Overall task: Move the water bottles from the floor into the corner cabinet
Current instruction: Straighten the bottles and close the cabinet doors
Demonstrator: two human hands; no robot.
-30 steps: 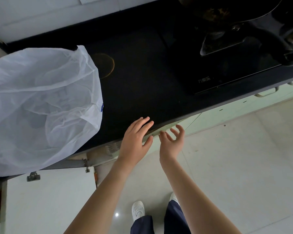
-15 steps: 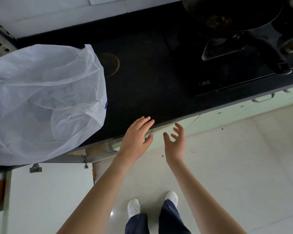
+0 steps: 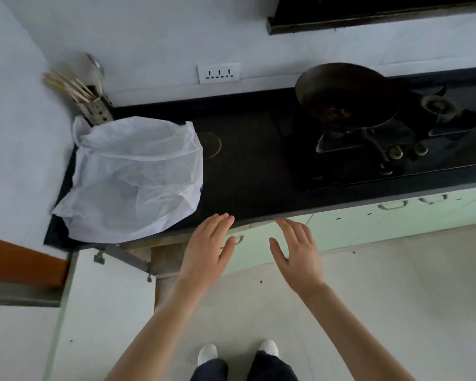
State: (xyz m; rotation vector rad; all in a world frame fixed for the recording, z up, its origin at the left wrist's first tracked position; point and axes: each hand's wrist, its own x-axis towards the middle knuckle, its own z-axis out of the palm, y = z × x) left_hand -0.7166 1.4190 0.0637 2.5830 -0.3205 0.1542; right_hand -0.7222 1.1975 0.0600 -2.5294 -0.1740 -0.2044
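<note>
No water bottle shows in the head view. My left hand [image 3: 208, 250] is held flat with fingers together, empty, in front of the black counter's [image 3: 248, 166] front edge. My right hand [image 3: 297, 250] hovers beside it, fingers spread, holding nothing. The corner cabinet's white door [image 3: 105, 312] stands swung open at the lower left, below the counter. The inside of the cabinet is hidden behind the door and the counter.
A white plastic bag [image 3: 132, 177] lies on the counter's left end, a utensil holder [image 3: 91, 103] behind it. A dark pan [image 3: 344, 92] sits on the gas stove [image 3: 390, 149] at right. Pale green drawers [image 3: 368, 218] run under the counter. My white shoes [image 3: 208, 353] stand on light floor tiles.
The view has tilted up and pulled back, now showing the wall, socket and whole pan. Both hands stay empty; the right hand has spread away from the left.
</note>
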